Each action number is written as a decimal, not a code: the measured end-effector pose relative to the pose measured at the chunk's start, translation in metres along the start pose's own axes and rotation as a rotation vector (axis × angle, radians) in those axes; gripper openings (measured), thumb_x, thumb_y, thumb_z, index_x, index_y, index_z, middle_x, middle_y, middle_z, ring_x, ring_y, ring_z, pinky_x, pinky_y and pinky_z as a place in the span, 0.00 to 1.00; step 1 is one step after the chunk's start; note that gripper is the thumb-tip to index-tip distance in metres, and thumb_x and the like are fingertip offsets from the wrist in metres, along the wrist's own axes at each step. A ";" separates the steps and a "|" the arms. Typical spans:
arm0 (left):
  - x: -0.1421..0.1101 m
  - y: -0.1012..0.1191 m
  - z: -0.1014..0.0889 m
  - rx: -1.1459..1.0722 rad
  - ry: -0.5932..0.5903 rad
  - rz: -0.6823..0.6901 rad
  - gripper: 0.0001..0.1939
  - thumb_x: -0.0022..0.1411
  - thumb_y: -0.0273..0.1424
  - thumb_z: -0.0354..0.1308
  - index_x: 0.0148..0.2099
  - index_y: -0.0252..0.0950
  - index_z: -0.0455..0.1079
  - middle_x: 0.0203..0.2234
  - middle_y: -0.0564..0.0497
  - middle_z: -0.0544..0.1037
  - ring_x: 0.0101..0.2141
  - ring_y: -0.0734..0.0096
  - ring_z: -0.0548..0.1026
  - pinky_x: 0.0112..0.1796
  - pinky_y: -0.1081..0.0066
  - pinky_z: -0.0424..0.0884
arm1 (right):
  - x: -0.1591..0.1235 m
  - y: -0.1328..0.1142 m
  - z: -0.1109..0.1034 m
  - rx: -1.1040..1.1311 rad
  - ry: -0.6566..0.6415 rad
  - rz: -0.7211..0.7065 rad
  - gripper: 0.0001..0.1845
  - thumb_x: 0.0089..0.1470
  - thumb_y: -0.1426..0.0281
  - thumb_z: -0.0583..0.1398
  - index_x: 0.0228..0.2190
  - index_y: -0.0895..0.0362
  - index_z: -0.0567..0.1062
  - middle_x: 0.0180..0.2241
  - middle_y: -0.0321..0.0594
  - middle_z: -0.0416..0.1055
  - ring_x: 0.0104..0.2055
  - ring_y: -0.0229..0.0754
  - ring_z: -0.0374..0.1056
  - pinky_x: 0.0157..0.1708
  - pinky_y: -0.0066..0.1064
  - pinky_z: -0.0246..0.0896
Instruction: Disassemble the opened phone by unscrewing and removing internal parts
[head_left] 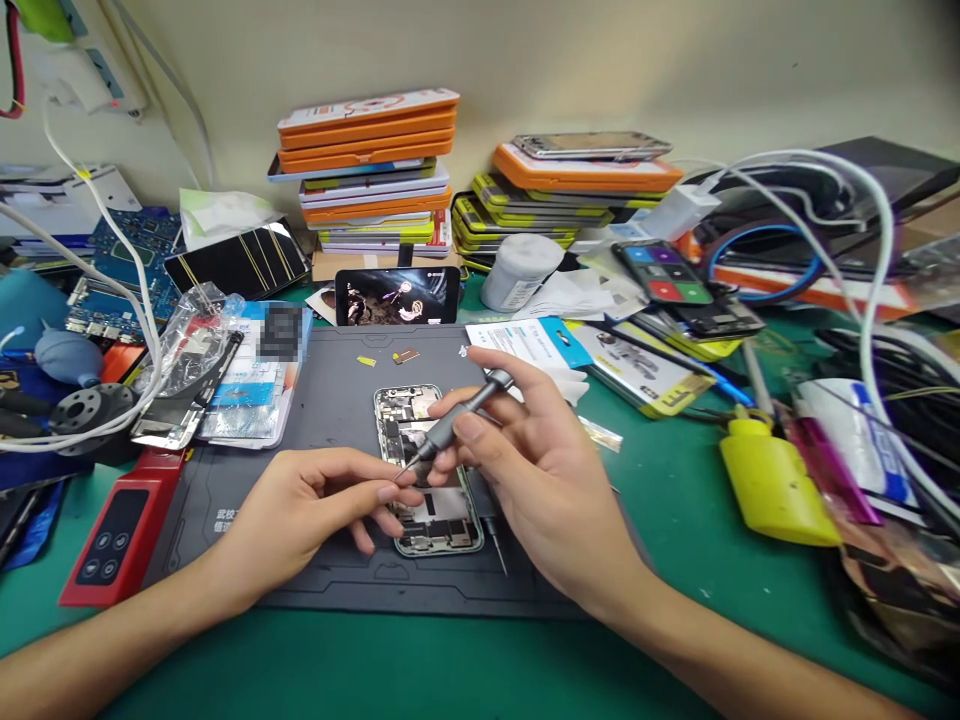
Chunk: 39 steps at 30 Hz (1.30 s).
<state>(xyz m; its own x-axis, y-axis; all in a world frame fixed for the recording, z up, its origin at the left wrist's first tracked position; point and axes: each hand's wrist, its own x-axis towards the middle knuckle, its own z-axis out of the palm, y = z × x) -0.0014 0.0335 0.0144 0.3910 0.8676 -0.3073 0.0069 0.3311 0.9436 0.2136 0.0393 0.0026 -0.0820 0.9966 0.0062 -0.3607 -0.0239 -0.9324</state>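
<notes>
My right hand (517,430) is closed around a grey precision screwdriver (450,425), which slants down to the left. Its thin tip meets the pinched thumb and forefinger of my left hand (322,505). Whether those fingers hold the tip itself or some tiny part at it, I cannot make out. Beneath both hands lies an opened smartphone (442,535), its inner parts showing and its middle partly covered by my fingers. A second thin screwdriver (495,540) rests on the dark work mat (315,580), just right of the phone, partly hidden behind my right hand.
Behind the mat a phone (397,297) stands propped with its screen lit. Stacked orange and yellow boxes (367,150) rise by the wall. A red device (112,530) lies at left, a yellow bottle (776,480) at right. White cables (877,250) loop over the right-hand clutter.
</notes>
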 end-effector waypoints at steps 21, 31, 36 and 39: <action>-0.002 0.000 0.002 0.033 0.019 0.043 0.09 0.69 0.34 0.69 0.47 0.35 0.86 0.39 0.44 0.90 0.33 0.69 0.87 0.29 0.81 0.81 | -0.001 0.000 0.000 -0.066 0.030 -0.029 0.26 0.65 0.60 0.70 0.58 0.45 0.67 0.43 0.34 0.80 0.30 0.34 0.78 0.34 0.30 0.81; 0.000 -0.001 -0.001 0.035 0.004 0.046 0.13 0.70 0.39 0.70 0.48 0.34 0.86 0.40 0.42 0.89 0.33 0.69 0.87 0.30 0.80 0.83 | -0.001 0.002 0.000 -0.041 0.040 0.006 0.25 0.64 0.60 0.70 0.57 0.45 0.68 0.43 0.34 0.80 0.31 0.35 0.79 0.35 0.30 0.82; 0.001 -0.004 -0.001 0.013 -0.002 0.037 0.12 0.69 0.38 0.71 0.48 0.34 0.85 0.40 0.43 0.90 0.32 0.70 0.87 0.30 0.80 0.82 | 0.000 0.003 -0.002 -0.039 0.030 0.027 0.24 0.64 0.60 0.70 0.57 0.44 0.68 0.44 0.33 0.79 0.32 0.34 0.78 0.37 0.30 0.81; 0.002 -0.004 -0.002 0.015 -0.013 0.038 0.12 0.70 0.37 0.70 0.48 0.34 0.85 0.40 0.44 0.90 0.32 0.71 0.87 0.30 0.81 0.82 | 0.001 0.004 -0.002 -0.033 0.027 0.033 0.24 0.65 0.60 0.70 0.57 0.44 0.68 0.44 0.33 0.79 0.32 0.34 0.78 0.37 0.30 0.81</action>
<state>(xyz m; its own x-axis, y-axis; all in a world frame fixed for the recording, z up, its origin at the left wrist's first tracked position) -0.0022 0.0342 0.0103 0.4031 0.8745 -0.2695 0.0055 0.2922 0.9563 0.2142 0.0400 -0.0021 -0.0680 0.9971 -0.0343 -0.3274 -0.0548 -0.9433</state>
